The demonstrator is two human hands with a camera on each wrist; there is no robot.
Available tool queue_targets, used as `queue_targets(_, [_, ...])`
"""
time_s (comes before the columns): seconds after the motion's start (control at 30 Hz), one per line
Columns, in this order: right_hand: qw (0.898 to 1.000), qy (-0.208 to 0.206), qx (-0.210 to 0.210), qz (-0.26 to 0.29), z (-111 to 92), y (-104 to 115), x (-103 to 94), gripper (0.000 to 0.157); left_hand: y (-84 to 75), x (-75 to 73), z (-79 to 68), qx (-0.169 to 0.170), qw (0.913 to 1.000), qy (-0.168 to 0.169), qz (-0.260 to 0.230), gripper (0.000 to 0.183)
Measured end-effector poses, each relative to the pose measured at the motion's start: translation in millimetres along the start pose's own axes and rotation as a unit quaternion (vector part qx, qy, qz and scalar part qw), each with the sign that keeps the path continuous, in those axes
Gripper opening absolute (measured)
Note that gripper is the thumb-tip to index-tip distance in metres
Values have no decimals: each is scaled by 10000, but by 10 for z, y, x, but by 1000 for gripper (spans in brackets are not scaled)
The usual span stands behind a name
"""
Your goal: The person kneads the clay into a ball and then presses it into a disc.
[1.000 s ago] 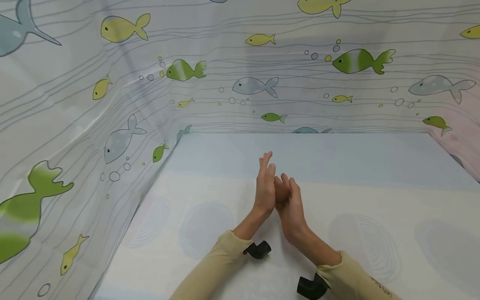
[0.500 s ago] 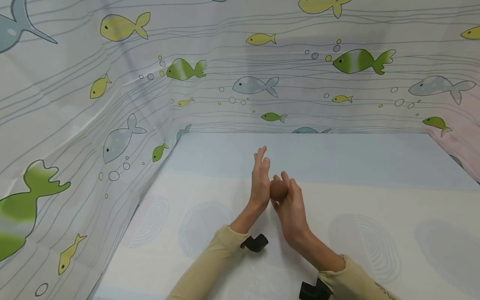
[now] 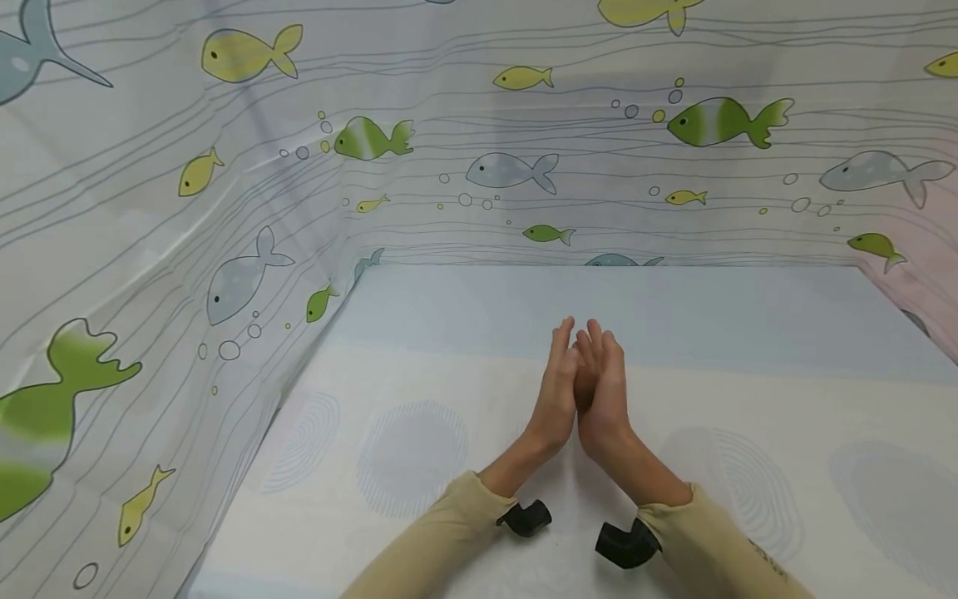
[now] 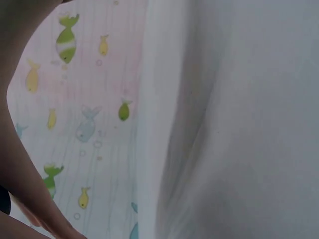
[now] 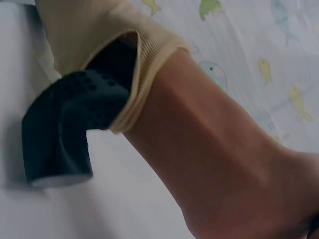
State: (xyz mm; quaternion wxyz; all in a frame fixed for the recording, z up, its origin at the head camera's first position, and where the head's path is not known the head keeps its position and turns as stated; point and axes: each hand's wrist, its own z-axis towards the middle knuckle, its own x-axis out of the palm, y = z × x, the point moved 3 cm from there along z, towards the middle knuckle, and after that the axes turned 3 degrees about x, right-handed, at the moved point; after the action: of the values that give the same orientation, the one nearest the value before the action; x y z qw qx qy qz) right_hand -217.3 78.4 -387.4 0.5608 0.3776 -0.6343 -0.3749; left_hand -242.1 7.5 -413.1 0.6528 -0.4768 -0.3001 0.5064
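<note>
My left hand and right hand are raised over the table, palms facing and pressed together at their heels. The fingers of both point up and away, mostly straight. A dark brown patch shows in the narrow gap between the palms, where the smooth brown ball of the earlier frames is now largely hidden. In the right wrist view a bare wrist comes out of a beige cuff. Along the left edge of the left wrist view runs part of an arm. Neither wrist view shows the ball.
A pale cloth with blue-grey circles covers the table. Fish-printed curtains hang behind it and on the left, with a pink part at the right. Black curved camera mounts stick out below both cuffs.
My left hand moved slightly up and left, uncovering the ball, then came back right and toward me against the right palm. The right hand shifted right, and the ball is now largely covered.
</note>
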Motion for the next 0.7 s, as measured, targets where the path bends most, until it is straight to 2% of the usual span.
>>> queue_targets(0.13, [9997, -200, 80, 79, 71, 5, -71, 64, 2, 68, -33, 86, 9998, 128, -128, 70])
queue_targets(0.33, [9987, -362, 233, 274, 158, 41, -149, 65, -20, 109, -74, 68, 9995, 320, -42, 70])
queue_targets(0.7, [9987, -316, 135, 368, 312, 112, -267, 67, -91, 159, -154, -62, 9989, 454, -7, 67])
